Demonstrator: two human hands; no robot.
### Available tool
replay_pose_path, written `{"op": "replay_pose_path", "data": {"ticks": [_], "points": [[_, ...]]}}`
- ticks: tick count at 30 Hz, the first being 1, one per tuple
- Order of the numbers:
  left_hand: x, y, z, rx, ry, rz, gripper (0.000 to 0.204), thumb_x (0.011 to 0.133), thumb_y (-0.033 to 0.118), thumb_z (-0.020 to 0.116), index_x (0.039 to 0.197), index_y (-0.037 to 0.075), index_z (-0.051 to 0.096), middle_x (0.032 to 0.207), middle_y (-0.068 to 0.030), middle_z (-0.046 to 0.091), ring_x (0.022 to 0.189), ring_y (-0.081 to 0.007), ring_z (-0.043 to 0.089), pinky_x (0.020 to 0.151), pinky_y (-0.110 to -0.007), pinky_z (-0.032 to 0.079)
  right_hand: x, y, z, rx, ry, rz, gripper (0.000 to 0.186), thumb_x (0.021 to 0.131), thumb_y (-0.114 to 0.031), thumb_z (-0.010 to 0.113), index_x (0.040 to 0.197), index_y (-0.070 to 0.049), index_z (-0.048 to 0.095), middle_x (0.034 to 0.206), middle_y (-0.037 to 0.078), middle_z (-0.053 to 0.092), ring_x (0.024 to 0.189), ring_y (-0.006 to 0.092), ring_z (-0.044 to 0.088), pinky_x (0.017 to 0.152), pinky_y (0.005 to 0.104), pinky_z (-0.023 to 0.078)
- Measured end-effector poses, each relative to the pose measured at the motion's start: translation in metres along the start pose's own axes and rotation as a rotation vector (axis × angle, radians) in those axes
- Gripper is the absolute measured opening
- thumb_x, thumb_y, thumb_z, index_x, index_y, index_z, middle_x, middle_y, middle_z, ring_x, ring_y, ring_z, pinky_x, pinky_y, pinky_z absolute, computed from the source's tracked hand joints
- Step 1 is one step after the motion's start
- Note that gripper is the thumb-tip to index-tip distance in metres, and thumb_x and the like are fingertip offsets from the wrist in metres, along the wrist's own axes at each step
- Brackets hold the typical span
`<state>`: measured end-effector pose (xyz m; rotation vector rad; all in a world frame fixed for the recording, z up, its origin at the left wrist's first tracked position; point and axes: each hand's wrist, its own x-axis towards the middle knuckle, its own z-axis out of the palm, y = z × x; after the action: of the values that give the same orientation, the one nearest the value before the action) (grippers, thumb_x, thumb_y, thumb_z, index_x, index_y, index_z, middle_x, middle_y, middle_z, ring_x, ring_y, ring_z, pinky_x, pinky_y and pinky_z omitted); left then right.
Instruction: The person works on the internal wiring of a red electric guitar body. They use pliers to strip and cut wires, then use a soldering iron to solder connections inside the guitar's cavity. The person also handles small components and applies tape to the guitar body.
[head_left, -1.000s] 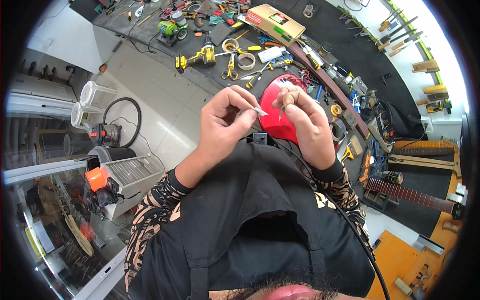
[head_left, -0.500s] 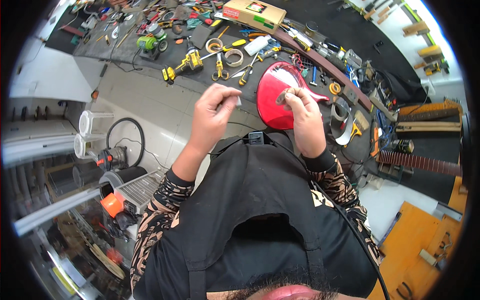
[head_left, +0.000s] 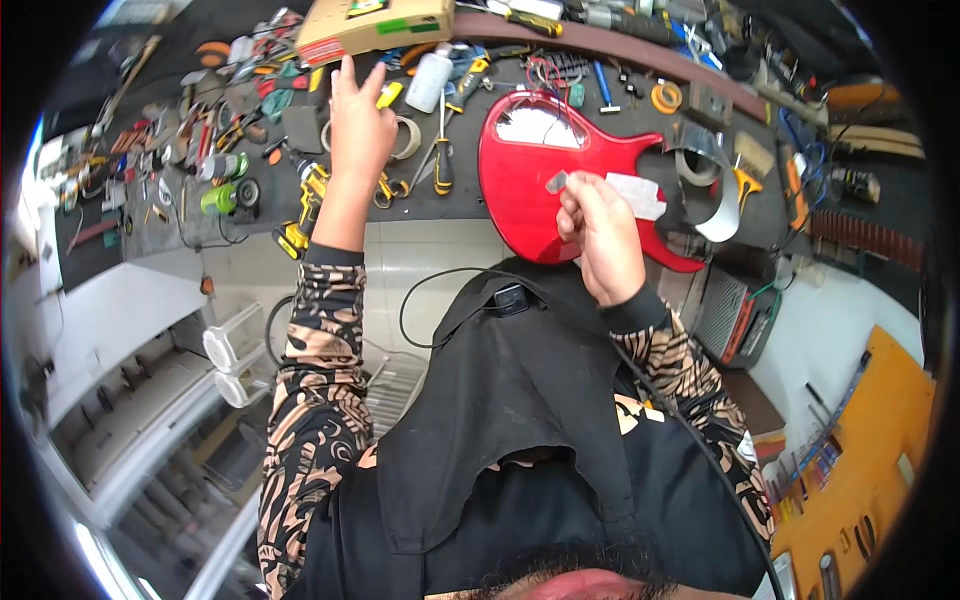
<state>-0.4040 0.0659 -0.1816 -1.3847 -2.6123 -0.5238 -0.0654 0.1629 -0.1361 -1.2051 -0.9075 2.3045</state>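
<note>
My left hand is stretched out over the bench with its fingers spread, just in front of the cardboard box. It partly covers a roll of tape, and nothing shows in its grip. Between thumb and fingertips, my right hand pinches a small flat greyish piece, whose kind I cannot make out. That hand is over a glossy red guitar body lying at the bench's front edge. A pale rectangular patch sits on the guitar body beside my right hand.
A yellow drill, a yellow-handled screwdriver and a white bottle lie left of the guitar body. To its right are an orange tape roll and a brush. A cable loops in front of me.
My left hand has moved forward and left, its fingers opening; the small white piece it pinched no longer shows. My right hand still pinches its piece. The view has shifted, showing more of the guitar body.
</note>
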Motion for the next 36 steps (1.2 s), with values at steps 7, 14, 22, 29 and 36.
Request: {"op": "replay_pose_path", "data": {"ticks": [7, 14, 22, 29, 36], "points": [[-0.026, 0.104, 0.025, -1.006, -0.704, -0.328, 0.032, 0.106, 0.025, 0.083, 0.125, 0.0, 0.078, 0.111, -0.0035, 0.078, 0.103, -0.0108, 0.071, 0.095, -0.03, 0.057, 0.071, 0.026, 0.018, 0.194, 0.156, 0.005, 0.014, 0.116, -0.017, 0.067, 0.11, -0.004, 0.069, 0.086, -0.005, 0.057, 0.07, 0.0048, 0.052, 0.062, 0.0231, 0.04], [-0.009, 0.098, 0.058, -1.245, -0.914, -0.481, 0.019, 0.108, 0.013, 0.079, 0.116, -0.004, 0.077, 0.106, -0.0048, 0.079, 0.099, -0.0105, 0.072, 0.092, -0.028, 0.057, 0.096, 0.049, 0.038, 0.357, 0.287, -0.054, 0.011, 0.114, -0.014, 0.068, 0.112, -0.004, 0.069, 0.086, -0.005, 0.058, 0.071, 0.0047, 0.051, 0.064, 0.0236, 0.04], [0.021, 0.077, 0.07, -1.032, -1.073, -0.262, 0.016, 0.103, 0.012, 0.078, 0.105, -0.004, 0.077, 0.092, -0.0023, 0.078, 0.084, -0.0085, 0.067, 0.08, -0.029, 0.057, 0.101, 0.061, 0.023, 0.077, 0.381, -0.1, 0.014, 0.114, -0.014, 0.07, 0.118, 0.0, 0.069, 0.092, -0.003, 0.066, 0.076, 0.0032, 0.055, 0.068, 0.0216, 0.044], [0.038, 0.066, 0.084, -0.779, -1.144, 0.045, 0.017, 0.106, 0.014, 0.077, 0.107, -0.002, 0.075, 0.094, 0.001, 0.073, 0.088, -0.0069, 0.064, 0.082, -0.027, 0.055, 0.131, 0.043, -0.004, -0.635, 0.157, -0.217, 0.02, 0.105, -0.018, 0.077, 0.11, 0.001, 0.078, 0.082, 0.005, 0.073, 0.074, 0.0116, 0.066, 0.069, 0.0319, 0.053], [0.043, 0.057, 0.103, -0.814, -1.09, -0.022, 0.021, 0.102, 0.017, 0.077, 0.107, -0.003, 0.079, 0.087, -0.0035, 0.076, 0.079, -0.0093, 0.067, 0.076, -0.03, 0.057, 0.167, 0.03, -0.014, -0.869, 0.044, -0.179, 0.027, 0.101, -0.025, 0.078, 0.104, 0.002, 0.081, 0.083, 0.016, 0.076, 0.074, 0.0265, 0.074, 0.073, 0.0407, 0.058]]}}
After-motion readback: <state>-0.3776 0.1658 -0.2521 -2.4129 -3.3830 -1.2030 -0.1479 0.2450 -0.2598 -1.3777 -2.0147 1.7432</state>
